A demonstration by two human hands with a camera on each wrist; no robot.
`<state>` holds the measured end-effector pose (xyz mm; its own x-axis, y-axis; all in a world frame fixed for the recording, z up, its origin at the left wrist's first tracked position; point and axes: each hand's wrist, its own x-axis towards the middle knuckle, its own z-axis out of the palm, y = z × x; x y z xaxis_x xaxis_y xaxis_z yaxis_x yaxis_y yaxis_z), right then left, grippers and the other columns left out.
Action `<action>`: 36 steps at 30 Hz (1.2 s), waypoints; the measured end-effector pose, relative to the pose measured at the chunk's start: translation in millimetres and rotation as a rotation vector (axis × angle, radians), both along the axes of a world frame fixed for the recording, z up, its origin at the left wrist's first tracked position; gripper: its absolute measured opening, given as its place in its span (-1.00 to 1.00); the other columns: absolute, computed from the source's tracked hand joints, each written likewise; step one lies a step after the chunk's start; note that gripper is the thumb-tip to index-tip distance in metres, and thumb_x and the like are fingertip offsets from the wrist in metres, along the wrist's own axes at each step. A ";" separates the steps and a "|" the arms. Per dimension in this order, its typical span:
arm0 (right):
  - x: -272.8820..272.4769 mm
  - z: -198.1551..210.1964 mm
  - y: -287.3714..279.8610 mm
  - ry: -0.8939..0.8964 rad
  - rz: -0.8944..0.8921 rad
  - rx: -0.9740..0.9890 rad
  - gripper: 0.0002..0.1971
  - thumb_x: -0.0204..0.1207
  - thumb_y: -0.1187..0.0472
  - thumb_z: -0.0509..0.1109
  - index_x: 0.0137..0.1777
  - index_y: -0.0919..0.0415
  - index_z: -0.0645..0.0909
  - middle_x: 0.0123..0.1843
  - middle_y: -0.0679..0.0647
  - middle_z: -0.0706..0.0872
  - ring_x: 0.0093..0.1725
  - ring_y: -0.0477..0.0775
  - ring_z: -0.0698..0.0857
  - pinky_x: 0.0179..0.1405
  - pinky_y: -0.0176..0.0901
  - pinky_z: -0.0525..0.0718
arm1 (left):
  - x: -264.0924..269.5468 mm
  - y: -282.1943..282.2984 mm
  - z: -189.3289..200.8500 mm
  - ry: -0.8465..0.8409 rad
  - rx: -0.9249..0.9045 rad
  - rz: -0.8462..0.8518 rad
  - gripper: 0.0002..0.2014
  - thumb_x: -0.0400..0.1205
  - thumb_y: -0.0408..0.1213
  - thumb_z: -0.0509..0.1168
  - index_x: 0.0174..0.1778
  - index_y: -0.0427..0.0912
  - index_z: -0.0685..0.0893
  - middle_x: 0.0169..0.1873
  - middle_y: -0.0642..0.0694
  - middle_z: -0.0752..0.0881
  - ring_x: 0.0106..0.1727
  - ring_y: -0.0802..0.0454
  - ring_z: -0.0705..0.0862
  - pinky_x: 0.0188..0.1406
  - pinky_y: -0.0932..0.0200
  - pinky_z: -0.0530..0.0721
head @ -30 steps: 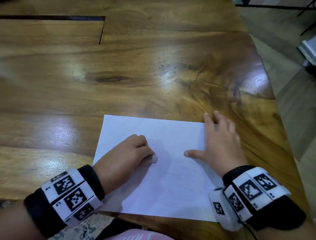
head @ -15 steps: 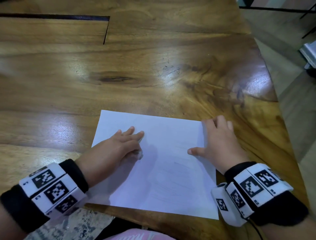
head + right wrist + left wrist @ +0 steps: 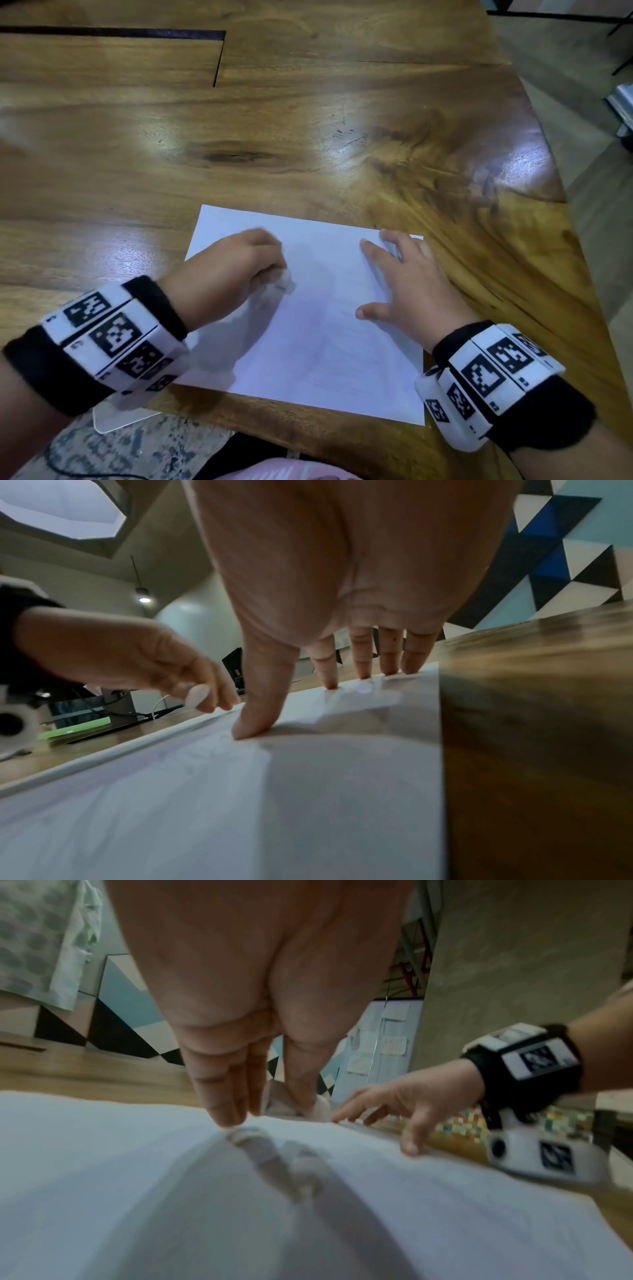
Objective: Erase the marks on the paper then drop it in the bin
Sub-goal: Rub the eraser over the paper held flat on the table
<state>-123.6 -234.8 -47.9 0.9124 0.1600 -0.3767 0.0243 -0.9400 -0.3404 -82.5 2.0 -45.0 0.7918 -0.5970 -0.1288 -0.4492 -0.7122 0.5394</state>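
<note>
Black wristbands (image 3: pixel 161 305), white blocks with black square-code markers (image 3: pixel 114 334), bare hands (image 3: pixel 226 270)

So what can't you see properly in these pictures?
- The small white eraser: blurred in the head view, mostly hidden by the left hand gripping it.
- The faint pencil marks on the white sheet of paper: too pale to read in any view.
- The bin: in no view.
- The right hand presses the paper flat, hiding the part beneath.
</note>
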 end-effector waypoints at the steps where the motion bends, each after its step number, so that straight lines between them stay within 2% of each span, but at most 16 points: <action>1: -0.9 -0.6 0.0 0.007 0.015 -0.005 -0.04 0.32 -0.19 0.52 0.64 -0.12 0.06 0.65 -0.11 -0.03 0.55 -0.03 -0.05 0.55 -0.10 0.11 | 4.3 -8.5 3.3 -0.017 0.003 0.041 -0.84 0.55 -0.24 0.23 -0.12 -0.16 0.71 -0.09 -0.12 0.61 -0.04 -0.01 0.59 -0.10 0.34 0.45; 4: -2.9 -1.9 -0.3 0.022 0.060 -0.056 0.07 0.25 -0.31 0.49 0.65 -0.15 -0.08 0.66 -0.12 -0.13 0.56 -0.01 -0.11 0.56 -0.10 0.05 | 17.4 -38.1 5.0 -0.016 0.031 0.133 -0.86 0.52 -0.29 0.34 -0.04 -0.17 0.73 -0.18 -0.09 0.52 -0.16 -0.08 0.56 -0.20 0.21 0.39; 7: -4.1 -2.4 -1.6 0.035 0.096 -0.091 0.15 0.20 -0.37 0.47 0.66 -0.15 -0.17 0.67 -0.10 -0.21 0.58 0.02 -0.16 0.56 -0.09 0.02 | 25.7 -62.5 1.0 -0.008 0.031 0.212 -0.78 0.49 -0.20 0.38 0.02 -0.18 0.70 -0.25 -0.06 0.54 -0.23 0.00 0.48 -0.30 0.27 0.28; 10: -5.0 -3.0 -3.9 0.042 0.113 -0.095 0.19 0.18 -0.39 0.48 0.65 -0.14 -0.22 0.67 -0.09 -0.25 0.57 0.01 -0.20 0.55 -0.09 0.00 | 29.9 -73.2 -2.3 0.014 0.002 0.265 -0.83 0.49 -0.20 0.39 -0.06 -0.17 0.70 -0.43 0.04 0.54 -0.29 0.01 0.51 -0.32 0.25 0.31; 13: -5.5 -4.7 -4.6 0.037 0.118 -0.107 0.21 0.17 -0.41 0.47 0.65 -0.12 -0.24 0.67 -0.06 -0.25 0.58 0.04 -0.20 0.56 -0.08 -0.03 | 30.7 -80.3 -0.7 0.030 0.004 0.259 -0.87 0.49 -0.26 0.38 -0.08 -0.18 0.71 -0.39 -0.02 0.59 -0.28 -0.01 0.53 -0.31 0.23 0.36; 16: -4.6 -4.6 -2.7 0.033 0.119 -0.121 0.21 0.17 -0.41 0.47 0.66 -0.10 -0.23 0.68 -0.04 -0.24 0.59 0.05 -0.18 0.56 -0.09 -0.03 | 19.3 -79.2 -1.3 0.029 0.013 0.151 -0.90 0.48 -0.30 0.39 -0.14 -0.22 0.74 -0.33 -0.13 0.65 -0.25 -0.07 0.57 -0.29 0.16 0.40; 18: -4.1 -3.2 -1.9 0.034 0.119 -0.123 0.21 0.18 -0.39 0.48 0.66 -0.09 -0.22 0.68 -0.03 -0.24 0.59 0.05 -0.18 0.56 -0.10 -0.03 | 5.0 -69.4 -3.8 -0.005 0.021 0.000 -0.96 0.45 -0.32 0.41 -0.28 -0.21 0.74 -0.36 -0.17 0.67 -0.28 -0.13 0.62 -0.31 0.16 0.42; 20: -4.3 -2.3 -1.6 0.036 0.117 -0.122 0.21 0.19 -0.38 0.48 0.67 -0.08 -0.22 0.68 -0.03 -0.24 0.59 0.06 -0.17 0.56 -0.09 -0.02 | -3.8 -61.0 -2.2 0.028 0.071 -0.104 -0.95 0.43 -0.32 0.42 -0.34 -0.19 0.74 -0.40 -0.14 0.66 -0.32 -0.10 0.64 -0.33 0.20 0.47; 22: -4.0 -2.0 -0.6 0.039 0.119 -0.130 0.21 0.19 -0.38 0.48 0.67 -0.08 -0.23 0.68 -0.02 -0.24 0.60 0.08 -0.17 0.56 -0.08 -0.01 | 3.9 -63.0 1.8 0.070 0.100 -0.101 -0.97 0.43 -0.31 0.42 -0.27 -0.17 0.77 -0.36 -0.13 0.69 -0.28 -0.07 0.64 -0.29 0.21 0.47; 24: -3.6 -1.7 0.4 0.040 0.127 -0.149 0.21 0.19 -0.39 0.47 0.66 -0.06 -0.24 0.68 -0.01 -0.24 0.60 0.09 -0.16 0.57 -0.06 0.00 | 25.1 -74.1 3.5 0.033 0.084 -0.017 -0.90 0.45 -0.32 0.41 -0.16 -0.21 0.76 -0.27 -0.18 0.74 -0.25 -0.06 0.59 -0.30 0.22 0.36; 27: -3.1 -0.5 1.7 0.050 0.125 -0.155 0.22 0.20 -0.39 0.47 0.66 -0.05 -0.24 0.68 0.00 -0.24 0.60 0.10 -0.14 0.59 -0.05 0.01 | 42.8 -88.0 0.6 -0.007 0.087 0.025 -0.89 0.46 -0.35 0.39 -0.13 -0.27 0.74 -0.21 -0.24 0.72 -0.24 -0.02 0.51 -0.30 0.23 0.31; 30: -3.0 -0.1 1.5 0.052 0.119 -0.154 0.22 0.18 -0.39 0.48 0.67 -0.06 -0.22 0.68 0.00 -0.22 0.60 0.10 -0.13 0.57 -0.05 0.01 | 16.6 -74.1 -3.9 0.037 0.097 -0.112 -0.96 0.44 -0.40 0.37 -0.29 -0.21 0.72 -0.36 -0.15 0.65 -0.28 -0.13 0.61 -0.31 0.12 0.51; 32: -3.1 -0.2 2.0 0.049 0.117 -0.155 0.22 0.17 -0.39 0.48 0.67 -0.05 -0.21 0.68 0.00 -0.21 0.60 0.11 -0.13 0.57 -0.04 0.02 | -7.2 -58.2 -2.4 0.079 0.099 -0.221 -0.91 0.44 -0.37 0.38 -0.39 -0.14 0.69 -0.41 -0.09 0.60 -0.34 -0.08 0.60 -0.34 0.09 0.56; 34: -3.3 0.0 3.5 0.047 0.123 -0.169 0.23 0.16 -0.41 0.47 0.66 -0.03 -0.21 0.68 0.03 -0.20 0.59 0.13 -0.10 0.56 -0.03 0.04 | -15.2 -50.4 -1.2 0.136 0.111 -0.255 -0.91 0.45 -0.32 0.38 -0.36 -0.08 0.70 -0.39 -0.06 0.61 -0.34 -0.03 0.60 -0.31 0.12 0.54; 36: -3.2 0.1 5.6 0.045 0.132 -0.191 0.23 0.16 -0.43 0.46 0.67 -0.01 -0.21 0.68 0.05 -0.20 0.59 0.16 -0.08 0.55 -0.02 0.05 | -4.6 -55.3 -1.5 0.104 0.099 -0.222 -0.93 0.46 -0.31 0.36 -0.28 -0.07 0.73 -0.34 -0.10 0.64 -0.28 -0.07 0.63 -0.25 0.12 0.54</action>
